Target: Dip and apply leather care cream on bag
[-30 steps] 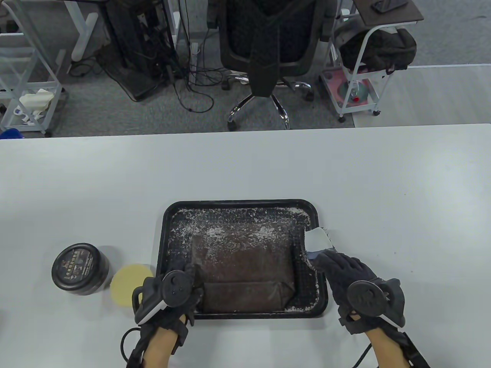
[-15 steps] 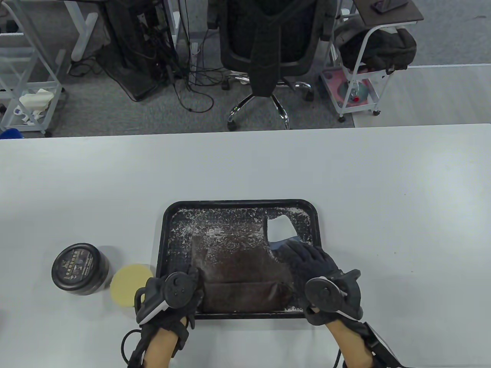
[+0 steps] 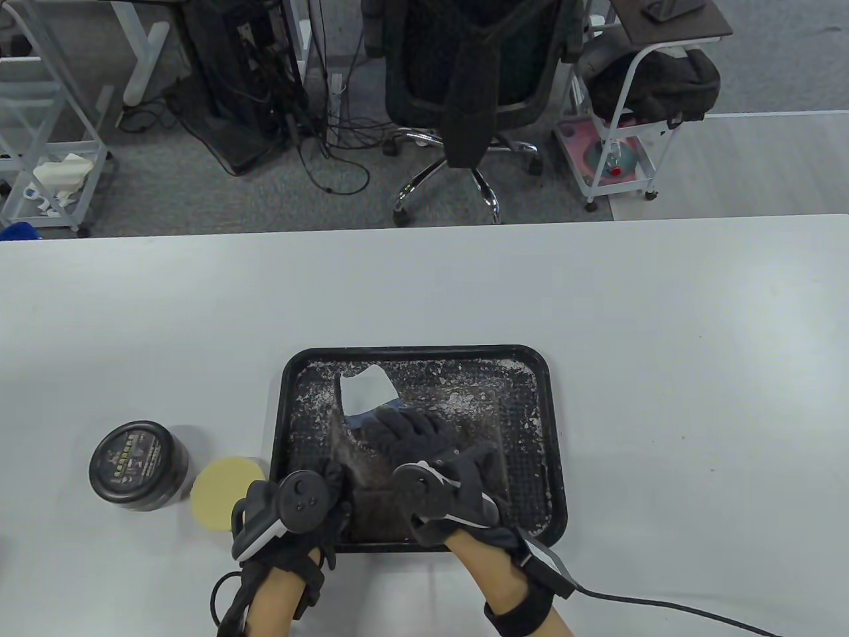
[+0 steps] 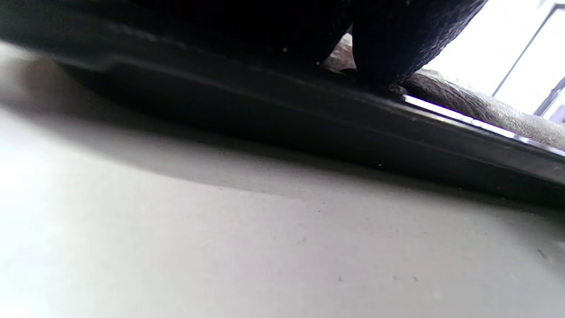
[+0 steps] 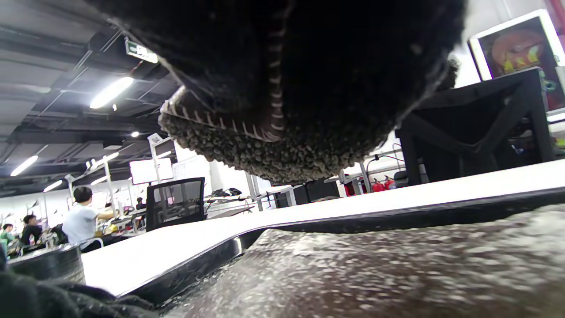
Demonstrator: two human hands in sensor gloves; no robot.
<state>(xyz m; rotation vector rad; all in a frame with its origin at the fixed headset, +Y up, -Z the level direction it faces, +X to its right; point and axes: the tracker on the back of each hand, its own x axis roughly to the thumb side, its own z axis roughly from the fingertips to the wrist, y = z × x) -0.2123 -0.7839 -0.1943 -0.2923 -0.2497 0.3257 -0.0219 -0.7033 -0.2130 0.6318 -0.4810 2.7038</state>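
The bag (image 3: pixel 424 458), a brown leather piece, lay flat in the black tray (image 3: pixel 556 458) at lower centre of the table view, its surface already mottled with white smears, so the spreading looked well under way; the right part of the bag seemed less covered, and I judged more wiping, perhaps another dip, was left. The right hand (image 3: pixel 424 458) pressed a pale cloth (image 3: pixel 365 391) onto the bag's upper left part, fingers laid flat over the cloth rather than curled round it. The left hand (image 3: pixel 292 511) rested at the tray's lower left corner, fingertips on the bag's edge as if steadying it; whether it truly gripped anything I could not tell. The jar (image 3: pixel 138 466), lid on, stood at lower left, a round yellow sponge (image 3: pixel 227 492) just beside it, between jar and tray. Against the picture a second before, the right hand and cloth had swept from the tray's right rim across the bag to its upper left, while the left hand, jar and sponge had kept their places.
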